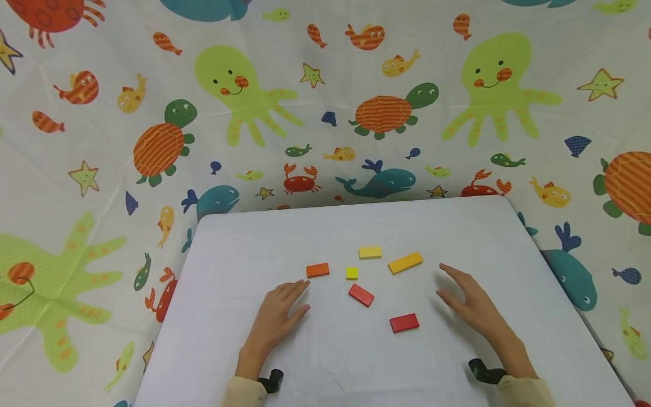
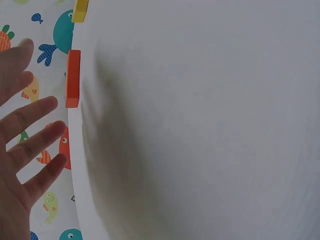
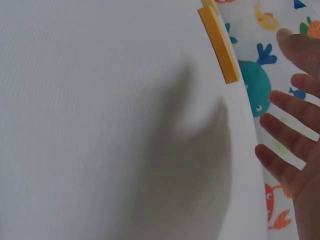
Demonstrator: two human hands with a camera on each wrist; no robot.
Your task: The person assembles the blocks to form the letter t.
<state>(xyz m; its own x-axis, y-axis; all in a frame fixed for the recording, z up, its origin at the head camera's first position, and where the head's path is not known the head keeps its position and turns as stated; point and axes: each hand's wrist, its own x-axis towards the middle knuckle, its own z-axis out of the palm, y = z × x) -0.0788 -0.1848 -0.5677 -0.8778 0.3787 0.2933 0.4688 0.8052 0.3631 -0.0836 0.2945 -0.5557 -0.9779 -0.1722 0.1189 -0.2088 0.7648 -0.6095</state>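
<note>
My left hand (image 1: 277,316) hovers over the left part of the white table, fingers extended and holding nothing. Just beyond its fingertips lies an orange block (image 1: 317,270), which the left wrist view also shows. On the other side, my right hand (image 1: 473,305) is held with its fingers spread and nothing in them. Nearest to it is a long amber-yellow block (image 1: 405,263). Between the hands lie a small yellow square block (image 1: 352,273), a tilted red block (image 1: 361,295) and a darker red block (image 1: 404,323). Farther back is a yellow rectangular block (image 1: 370,252).
The blocks lie apart from each other on the white table (image 1: 254,243). Behind and beside it hangs a cloth (image 1: 325,158) printed with sea animals. Dark straps with camera mounts sit at the left wrist (image 1: 271,381) and the right wrist (image 1: 485,373).
</note>
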